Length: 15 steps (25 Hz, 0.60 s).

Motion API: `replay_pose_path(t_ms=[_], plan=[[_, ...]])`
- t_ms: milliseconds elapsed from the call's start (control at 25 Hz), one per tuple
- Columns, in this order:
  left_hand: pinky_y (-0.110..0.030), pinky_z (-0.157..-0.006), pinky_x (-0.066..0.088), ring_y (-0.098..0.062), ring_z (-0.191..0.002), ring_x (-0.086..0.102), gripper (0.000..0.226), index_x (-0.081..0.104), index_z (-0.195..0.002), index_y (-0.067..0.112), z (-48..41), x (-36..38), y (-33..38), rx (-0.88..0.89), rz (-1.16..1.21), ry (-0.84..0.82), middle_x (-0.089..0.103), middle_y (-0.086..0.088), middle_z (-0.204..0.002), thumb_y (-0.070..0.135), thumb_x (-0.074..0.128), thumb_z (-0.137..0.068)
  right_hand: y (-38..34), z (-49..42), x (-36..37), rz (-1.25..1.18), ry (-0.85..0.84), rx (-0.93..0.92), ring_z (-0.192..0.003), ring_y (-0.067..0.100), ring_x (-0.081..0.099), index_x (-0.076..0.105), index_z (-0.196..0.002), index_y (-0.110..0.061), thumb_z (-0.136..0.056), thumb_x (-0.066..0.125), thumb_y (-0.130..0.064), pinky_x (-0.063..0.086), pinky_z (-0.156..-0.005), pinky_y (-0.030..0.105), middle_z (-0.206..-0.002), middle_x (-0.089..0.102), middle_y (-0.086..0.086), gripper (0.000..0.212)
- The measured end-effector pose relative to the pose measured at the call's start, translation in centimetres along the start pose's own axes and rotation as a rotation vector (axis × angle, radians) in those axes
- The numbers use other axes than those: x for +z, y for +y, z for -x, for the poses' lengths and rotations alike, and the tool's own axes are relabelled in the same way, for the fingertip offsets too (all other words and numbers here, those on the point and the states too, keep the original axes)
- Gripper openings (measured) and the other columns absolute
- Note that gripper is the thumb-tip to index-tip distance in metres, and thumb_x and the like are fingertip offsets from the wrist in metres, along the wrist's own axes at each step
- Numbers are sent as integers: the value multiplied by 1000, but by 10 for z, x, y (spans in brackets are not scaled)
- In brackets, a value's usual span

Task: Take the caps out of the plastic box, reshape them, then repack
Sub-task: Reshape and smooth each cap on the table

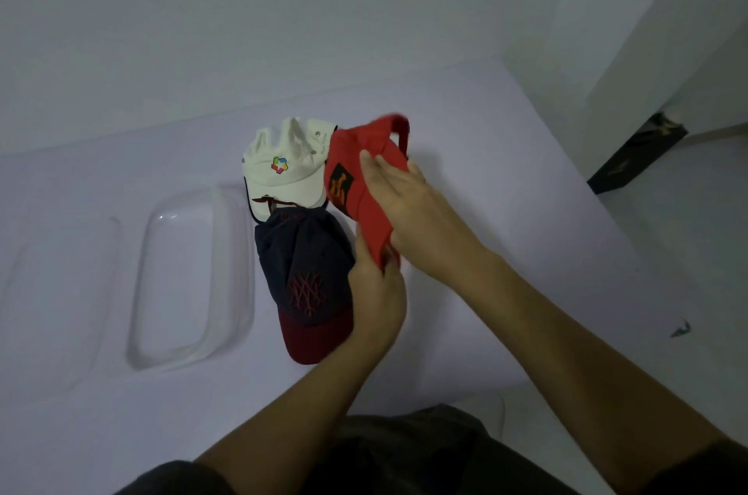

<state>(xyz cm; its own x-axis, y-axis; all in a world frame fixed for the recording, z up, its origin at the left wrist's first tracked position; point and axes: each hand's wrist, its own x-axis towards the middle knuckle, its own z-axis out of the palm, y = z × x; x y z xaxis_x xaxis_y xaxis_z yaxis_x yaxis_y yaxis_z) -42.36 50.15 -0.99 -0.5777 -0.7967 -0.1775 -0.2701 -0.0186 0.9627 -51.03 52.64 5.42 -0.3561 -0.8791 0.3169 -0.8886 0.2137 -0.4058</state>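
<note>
The right hand (409, 207) covers part of the red cap (356, 174). The cap's top edge is blurry. The left hand (376, 292) hides its low end. At 6 o'clock, both arms get cut off.

Bare room: white table (465, 122), plain walls (283, 8).

No legible text or numbers. White cap (283, 166) bears a multicoloured geometric emblem; navy cap (303, 272) bears red embroidered interlocking lines, letters not decipherable; red cap (356, 186) bears a dark patch with an orange figure, unreadable.
</note>
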Motion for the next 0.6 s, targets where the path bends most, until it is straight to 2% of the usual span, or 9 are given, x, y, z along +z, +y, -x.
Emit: replay_pose_path(t_ms=[40,120,200,280,360,440,520,600], plan=[[-32,-87,51,-12,-87,63,58,20,-147,15,-7,-5,2,47,-142,-8,63,-8,-113,7,43,-95,8,0,-2,13,-29,40,-131,39,41,26,-141,5,-72,55,17,23,-110,46,-138,45,27,75],[-33,-89,47,-27,-101,59,66,8,-149,15,-18,-13,7,173,-396,-41,52,-15,-131,1,40,-93,18,8,-1,107,-48,145,-134,40,35,21,-144,2,-77,55,11,27,-110,47,-144,37,26,75],[-40,-91,47,-36,-118,51,70,6,-148,8,-22,-16,10,365,-634,-24,31,-22,-148,-7,40,-89,21,16,6,223,-83,315,-137,42,28,14,-146,0,-87,49,0,29,-109,49,-150,24,27,68],[-51,-91,49,-43,-127,42,70,11,-147,5,-28,-17,7,469,-755,-10,23,-26,-151,-9,43,-87,21,24,16,272,-44,444,-134,44,33,14,-145,2,-93,37,-6,35,-106,49,-148,24,31,57],[-51,-89,49,-42,-125,45,71,10,-148,5,-35,-20,10,400,-748,-27,27,-25,-150,-5,45,-87,22,29,22,279,70,467,-125,47,45,26,-140,8,-91,29,-4,47,-93,50,-140,36,35,51],[-47,-91,46,-39,-120,49,67,11,-147,3,-44,-24,14,291,-784,-14,33,-23,-146,2,46,-90,23,33,25,260,106,473,-125,47,44,25,-140,9,-89,32,3,53,-82,48,-142,34,34,52],[-43,-90,45,-38,-115,53,63,21,-143,-3,-48,-26,21,335,-901,-13,43,-24,-139,13,50,-90,22,36,28,235,90,489,-126,46,43,22,-141,9,-88,41,7,54,-78,48,-143,32,33,57],[-42,-90,45,-38,-110,54,64,28,-138,-7,-49,-26,29,428,-1010,-58,50,-24,-128,20,54,-87,22,39,29,224,110,483,-116,47,53,29,-137,11,-84,52,8,55,-74,49,-137,40,36,58]])
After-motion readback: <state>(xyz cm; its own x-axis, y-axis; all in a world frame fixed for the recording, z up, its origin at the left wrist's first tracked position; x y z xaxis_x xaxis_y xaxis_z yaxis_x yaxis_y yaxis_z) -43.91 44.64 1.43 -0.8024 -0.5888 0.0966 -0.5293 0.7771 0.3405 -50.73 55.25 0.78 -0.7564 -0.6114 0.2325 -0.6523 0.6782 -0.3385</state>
